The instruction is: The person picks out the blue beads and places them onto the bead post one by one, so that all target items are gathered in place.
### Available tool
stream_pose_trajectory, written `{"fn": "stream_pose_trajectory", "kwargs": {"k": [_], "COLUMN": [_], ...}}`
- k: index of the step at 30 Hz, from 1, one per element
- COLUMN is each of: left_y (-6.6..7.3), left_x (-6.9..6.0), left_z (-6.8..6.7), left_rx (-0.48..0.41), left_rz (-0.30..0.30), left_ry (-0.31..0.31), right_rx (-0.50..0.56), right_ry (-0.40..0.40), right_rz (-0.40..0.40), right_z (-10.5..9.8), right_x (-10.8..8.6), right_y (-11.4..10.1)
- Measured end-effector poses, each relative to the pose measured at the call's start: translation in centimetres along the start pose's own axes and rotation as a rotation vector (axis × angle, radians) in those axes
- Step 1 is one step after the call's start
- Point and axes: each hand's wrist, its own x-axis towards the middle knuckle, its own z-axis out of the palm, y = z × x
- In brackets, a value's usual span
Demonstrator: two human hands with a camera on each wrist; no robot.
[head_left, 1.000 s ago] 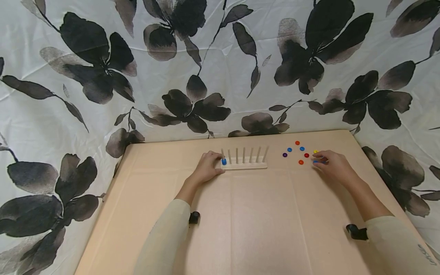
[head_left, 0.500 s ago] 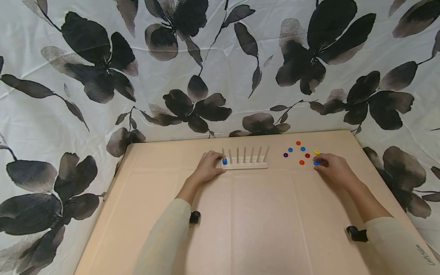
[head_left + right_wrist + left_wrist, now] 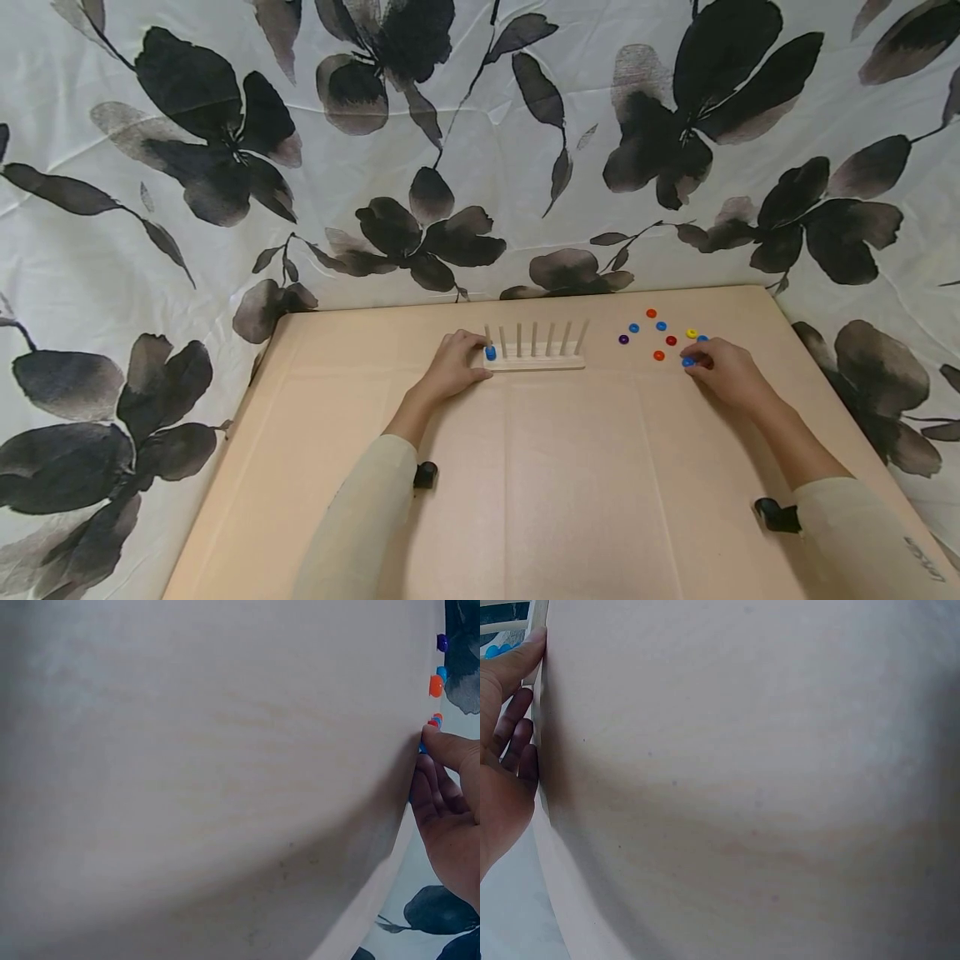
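A wooden peg rack (image 3: 543,361) with several upright pegs stands on the table. Blue beads (image 3: 491,352) sit on its leftmost peg. My left hand (image 3: 452,365) grips the left end of the rack between thumb and fingers; the left wrist view shows the thumb against the rack's edge (image 3: 538,616). Over on the right, my right hand (image 3: 726,369) pinches a blue bead (image 3: 687,362) between thumb and fingertip. Just behind these fingers lies another blue bead (image 3: 702,338), partly hidden. A yellow bead (image 3: 692,332) and a red bead (image 3: 671,340) lie close by.
Left of the right hand, several loose beads are scattered: a purple bead (image 3: 623,339), blue ones, and an orange bead (image 3: 658,355). The pale tabletop (image 3: 570,483) ends at a floral cloth (image 3: 555,225) behind.
My right hand has drawn slightly back from the beads, with a blue bead between its fingertips, uncovering the yellow bead and another blue one. The left hand stays on the rack.
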Motion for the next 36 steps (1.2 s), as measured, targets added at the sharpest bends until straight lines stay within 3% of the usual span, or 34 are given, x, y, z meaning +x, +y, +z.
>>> {"fn": "stream_pose_trajectory", "kwargs": {"k": [15,23,36], "left_y": [-0.1,-0.2,-0.2], "left_x": [-0.5,-0.7,-0.8], "left_z": [0.1,0.0,-0.1], "left_rx": [-0.001,0.005,0.002], "left_rz": [-0.011,-0.003,0.015], "left_ry": [-0.013,-0.011,-0.019], "right_rx": [0.03,0.085,0.106], "right_ry": [0.015,0.057,0.169], "right_rz": [0.018,0.059,-0.103], "right_z": [0.1,-0.5,-1.6], "right_x": [-0.9,-1.2,-0.4], "right_y": [-0.6,-2.5,-6.3]}}
